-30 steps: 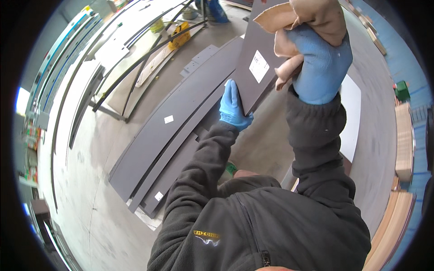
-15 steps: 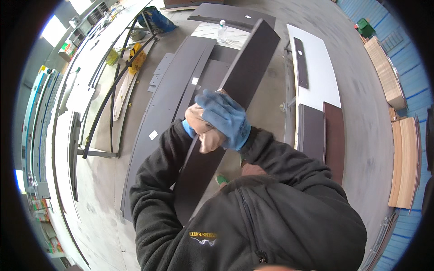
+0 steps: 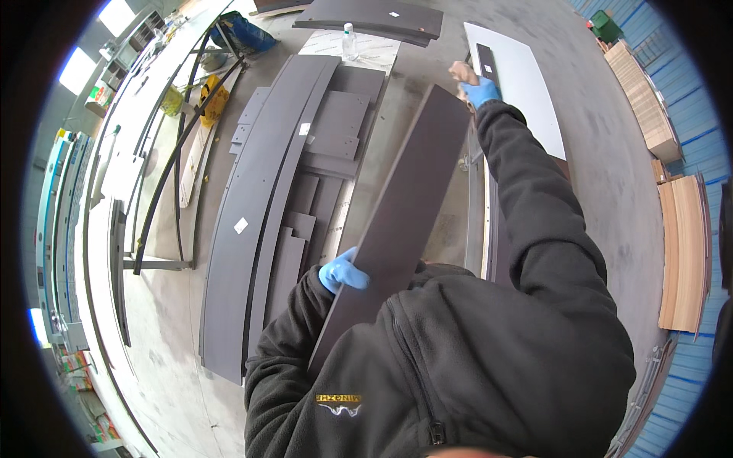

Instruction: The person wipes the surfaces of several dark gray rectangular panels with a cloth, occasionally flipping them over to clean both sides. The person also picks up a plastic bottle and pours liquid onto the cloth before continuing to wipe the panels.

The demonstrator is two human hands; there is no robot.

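Note:
A long dark brown board (image 3: pixel 405 191) stands tilted in front of me, running from my chest up and away to the right. My left hand (image 3: pixel 343 272), in a blue glove, is closed round the board's left edge, thumb across its face. My right arm is stretched forward. In its blue glove, my right hand (image 3: pixel 481 91) is closed on a crumpled beige cloth (image 3: pixel 463 73), just beyond the board's far end. Whether the cloth touches the board's corner cannot be made out.
Grey-brown panels (image 3: pixel 267 168) lie stacked on the left, with smaller pieces (image 3: pixel 336 122) beside them. A clear bottle (image 3: pixel 349 42) stands behind. On the right is a white panel (image 3: pixel 523 91) with a dark strip (image 3: pixel 486 62). A metal-framed table (image 3: pixel 164 264) stands far left.
My hands have come apart. The right one has moved forward and right with the cloth; the left now grips the board's edge. The board's far end has come lower and nearer.

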